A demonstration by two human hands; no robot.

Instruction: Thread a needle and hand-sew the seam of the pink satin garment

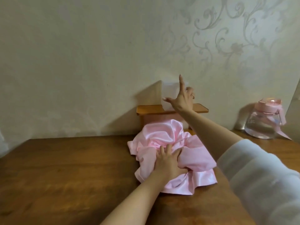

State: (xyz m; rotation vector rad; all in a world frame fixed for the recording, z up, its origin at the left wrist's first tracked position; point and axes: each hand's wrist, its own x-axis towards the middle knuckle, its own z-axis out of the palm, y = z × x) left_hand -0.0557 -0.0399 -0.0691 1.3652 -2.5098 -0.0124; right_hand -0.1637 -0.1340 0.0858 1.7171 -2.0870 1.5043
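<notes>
The pink satin garment (162,132) lies bunched on the wooden table (65,168), its far part tucked under a small wooden shelf (149,109). My left hand (165,161) presses down on the garment's middle, fingers spread into the folds. My right hand (180,99) is raised in front of a white translucent box (168,93) that stands on the shelf. Its index finger points up, its thumb sticks out to the left and the other fingers are curled, with a ring on one of them. I see no needle or thread in either hand.
A clear water bottle (263,124) with a pink lid and ribbon stands at the back right of the table. Patterned wallpaper rises right behind the shelf. A white sleeve (259,168) covers my right upper arm.
</notes>
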